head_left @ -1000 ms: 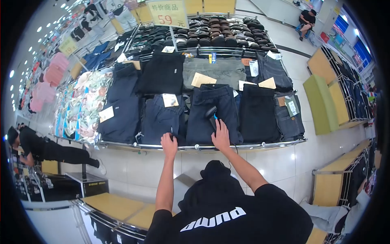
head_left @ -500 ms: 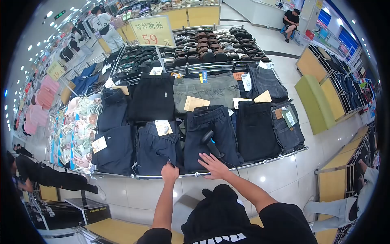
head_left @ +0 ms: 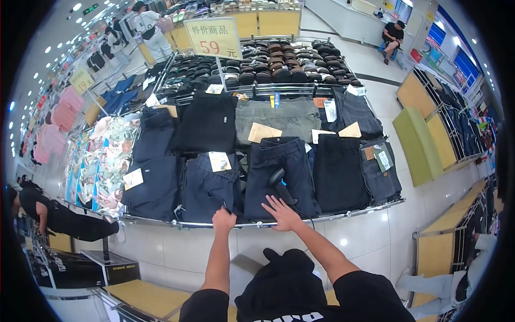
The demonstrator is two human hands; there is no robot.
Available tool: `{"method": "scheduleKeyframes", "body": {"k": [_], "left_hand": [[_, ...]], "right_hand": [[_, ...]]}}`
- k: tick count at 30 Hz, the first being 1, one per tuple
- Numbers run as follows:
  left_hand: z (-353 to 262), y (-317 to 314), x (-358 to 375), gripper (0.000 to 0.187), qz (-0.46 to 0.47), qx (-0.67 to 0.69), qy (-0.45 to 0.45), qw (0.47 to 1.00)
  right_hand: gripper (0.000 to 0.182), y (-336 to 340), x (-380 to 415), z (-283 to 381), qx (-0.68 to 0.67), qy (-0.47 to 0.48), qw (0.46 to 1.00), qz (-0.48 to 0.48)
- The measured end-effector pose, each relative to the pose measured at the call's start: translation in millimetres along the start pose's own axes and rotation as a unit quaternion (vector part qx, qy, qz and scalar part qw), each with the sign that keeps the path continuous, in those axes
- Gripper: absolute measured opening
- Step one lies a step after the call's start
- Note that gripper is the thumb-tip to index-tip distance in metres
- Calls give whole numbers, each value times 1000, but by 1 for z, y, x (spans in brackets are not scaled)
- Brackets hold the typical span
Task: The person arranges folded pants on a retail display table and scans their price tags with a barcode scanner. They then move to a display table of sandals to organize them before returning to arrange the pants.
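Observation:
My left hand (head_left: 224,219) is closed at the front edge of a folded pair of dark navy trousers (head_left: 206,189), gripping a fold of the cloth. A white tag (head_left: 219,161) lies on the waistband of that pair. To the right, my right hand (head_left: 282,213) rests with its fingers spread on another folded dark pair of trousers (head_left: 263,166). Just above its fingertips, a black handheld barcode scanner (head_left: 281,186) with a blue patch lies on that pair, its cable running down past the hand.
More folded trousers (head_left: 340,172) fill the metal-railed display (head_left: 332,217). Behind them are rows of shoes (head_left: 279,61) and a price sign (head_left: 213,38). Patterned garments (head_left: 102,166) lie at left. A green bench (head_left: 416,147) stands at right. Several people are around, one seated person (head_left: 393,40) at back right.
The view has shifted slightly, so the display sits higher and a little to the right at the back. Both hands keep nearly the same places on the trousers. A person at left leans lower.

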State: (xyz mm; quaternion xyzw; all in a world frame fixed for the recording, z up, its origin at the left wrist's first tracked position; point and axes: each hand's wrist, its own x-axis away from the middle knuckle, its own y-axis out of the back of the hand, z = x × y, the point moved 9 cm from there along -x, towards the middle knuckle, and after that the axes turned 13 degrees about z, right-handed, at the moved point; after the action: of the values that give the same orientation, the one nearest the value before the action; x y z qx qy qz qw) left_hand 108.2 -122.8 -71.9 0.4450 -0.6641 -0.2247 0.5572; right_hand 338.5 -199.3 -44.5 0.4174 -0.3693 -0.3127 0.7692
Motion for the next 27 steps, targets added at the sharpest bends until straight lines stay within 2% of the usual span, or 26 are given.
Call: {"method": "scheduleKeyframes", "body": {"k": [2,12,27], "left_hand": [[1,-1,-1,45,6,-12,0,1000],[0,2,2,49,-13,15,1,1000],[-1,2,7,38,1,34,5,999]], "right_hand": [[107,-5,-2,-3,-6,-12,1000,25],[106,-3,-2,-4,-23,-17,999,19],[105,-3,0,-3,-18,-23,1000,-9]]}}
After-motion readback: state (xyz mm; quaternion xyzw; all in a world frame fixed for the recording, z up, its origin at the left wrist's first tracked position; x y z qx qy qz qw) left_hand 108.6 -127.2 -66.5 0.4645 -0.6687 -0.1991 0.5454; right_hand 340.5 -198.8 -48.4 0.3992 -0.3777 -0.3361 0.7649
